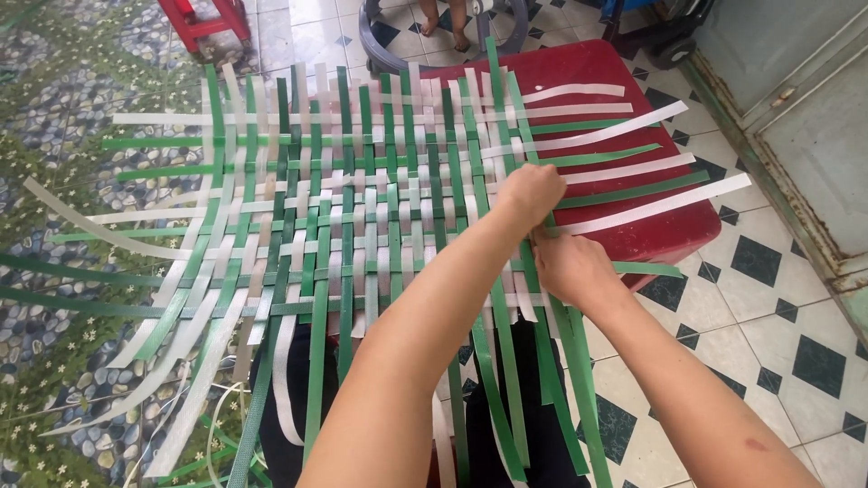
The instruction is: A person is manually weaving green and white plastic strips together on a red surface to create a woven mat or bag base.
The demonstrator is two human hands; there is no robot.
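Observation:
A woven mat of green and white plastic strips (362, 199) lies spread over a red plastic stool (624, 72). My left hand (529, 194) is closed on strips at the mat's right edge. Just below it, my right hand (570, 267) pinches a green strip (646, 268) that runs out to the right. The two hands almost touch. Loose strip ends fan out on all sides and hang down toward my lap.
The floor is black-and-white tile (768, 298) on the right and pebble-pattern (54, 81) on the left. A red stool (203, 18) stands at the top left. A person's bare feet (443, 32) are by a grey ring-shaped base (380, 54). A wall (796, 108) is on the right.

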